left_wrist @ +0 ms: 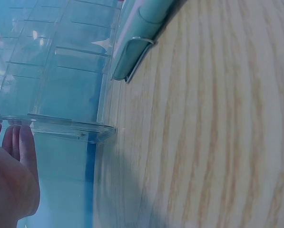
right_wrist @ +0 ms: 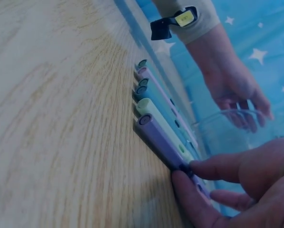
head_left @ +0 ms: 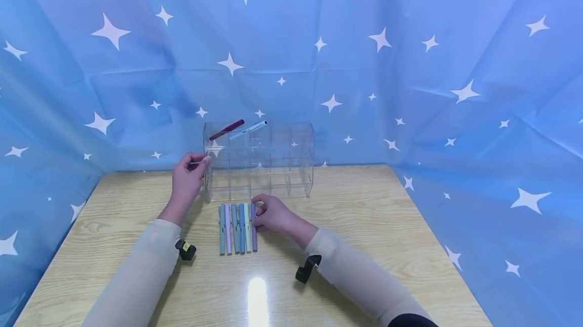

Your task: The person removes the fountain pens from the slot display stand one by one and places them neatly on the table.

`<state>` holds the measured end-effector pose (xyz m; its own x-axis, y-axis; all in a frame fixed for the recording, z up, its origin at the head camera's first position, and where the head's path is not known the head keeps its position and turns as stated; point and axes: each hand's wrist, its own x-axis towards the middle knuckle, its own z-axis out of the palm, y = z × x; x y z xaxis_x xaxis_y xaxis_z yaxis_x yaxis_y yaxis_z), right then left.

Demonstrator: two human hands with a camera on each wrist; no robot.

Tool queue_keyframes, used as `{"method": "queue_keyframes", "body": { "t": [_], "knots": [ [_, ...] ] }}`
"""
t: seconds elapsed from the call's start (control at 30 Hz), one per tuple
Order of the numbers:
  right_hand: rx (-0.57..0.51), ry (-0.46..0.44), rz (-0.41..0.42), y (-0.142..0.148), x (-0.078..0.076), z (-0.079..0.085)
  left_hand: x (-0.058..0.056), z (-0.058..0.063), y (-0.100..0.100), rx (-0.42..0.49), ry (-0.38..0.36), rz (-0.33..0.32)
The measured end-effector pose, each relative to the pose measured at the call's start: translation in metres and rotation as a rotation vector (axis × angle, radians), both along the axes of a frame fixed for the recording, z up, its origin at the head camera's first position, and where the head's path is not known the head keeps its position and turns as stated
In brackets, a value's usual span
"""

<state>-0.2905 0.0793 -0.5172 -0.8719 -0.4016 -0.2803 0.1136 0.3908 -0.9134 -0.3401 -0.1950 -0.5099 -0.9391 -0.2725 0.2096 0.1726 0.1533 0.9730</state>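
Observation:
A row of several capped pens lies side by side on the table: teal (head_left: 221,230), lilac (head_left: 228,230), grey-teal (head_left: 235,230), blue (head_left: 242,229) and mint (head_left: 248,228). At the row's right end my right hand (head_left: 272,214) pinches a purple pen (right_wrist: 158,138), which lies along the table. Behind the pens stands a clear compartmented organizer (head_left: 259,188). My left hand (head_left: 188,177) grips its left side wall, fingertips against the plastic (left_wrist: 61,126). A dark red pen (head_left: 226,129) and a light blue pen (head_left: 248,129) lean slanted in the organizer's top left compartments.
The wood-grain table (head_left: 364,215) extends to both sides and in front. A blue cloth with white stars (head_left: 282,23) hangs behind and at the sides, close to the organizer's back. Small black cameras (head_left: 185,249) are strapped to both wrists.

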Motion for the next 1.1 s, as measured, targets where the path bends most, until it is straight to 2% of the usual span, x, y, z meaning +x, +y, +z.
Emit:
{"method": "queue_keyframes", "body": {
  "t": [0.07,0.23,0.3,0.6,0.77,0.93,1.1],
  "knots": [
    [-0.017,-0.006,-0.008,0.001,0.000,-0.001,0.002,0.004,0.001,0.009,-0.016,-0.003],
    [-0.041,-0.020,-0.029,0.002,-0.001,-0.004,0.013,0.023,0.007,0.033,-0.034,-0.010],
    [-0.047,-0.025,-0.039,0.002,-0.001,-0.005,0.015,0.026,0.008,0.031,-0.033,-0.013],
    [-0.071,-0.005,-0.043,0.005,0.004,-0.002,0.003,0.009,0.003,0.013,-0.050,0.007],
    [-0.048,0.032,-0.047,0.007,0.007,0.000,0.003,0.009,0.003,0.014,-0.047,0.006],
    [-0.014,0.130,-0.068,0.011,0.005,0.004,0.009,0.016,0.005,0.021,-0.047,0.004],
    [-0.083,0.270,-0.115,0.015,0.001,0.013,0.012,0.020,0.006,0.017,-0.039,-0.001]
  ]
}}
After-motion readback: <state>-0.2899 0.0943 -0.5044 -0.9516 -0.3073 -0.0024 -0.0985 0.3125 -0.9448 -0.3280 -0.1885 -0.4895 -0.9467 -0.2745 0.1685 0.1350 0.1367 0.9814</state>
